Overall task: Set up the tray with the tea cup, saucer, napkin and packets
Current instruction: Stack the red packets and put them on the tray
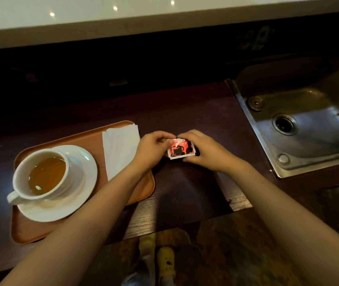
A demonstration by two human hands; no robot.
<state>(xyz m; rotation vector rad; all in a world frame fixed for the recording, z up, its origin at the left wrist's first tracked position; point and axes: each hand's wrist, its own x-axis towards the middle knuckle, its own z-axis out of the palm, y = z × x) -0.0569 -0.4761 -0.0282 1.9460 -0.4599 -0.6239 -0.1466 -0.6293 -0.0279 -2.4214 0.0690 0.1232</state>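
Pinching packet (180, 149) — both hands' grip closed

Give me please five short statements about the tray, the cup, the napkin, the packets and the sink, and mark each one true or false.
1. The tea cup stands on the saucer, on the tray. True.
2. The cup is empty. False: it holds amber tea.
3. The napkin lies on the tray, right of the saucer. True.
4. The packets already lie on the tray. False: the left hand and the right hand hold them together, right of the tray, over the dark counter.
5. The sink is at the left of the tray. False: it is at the far right.
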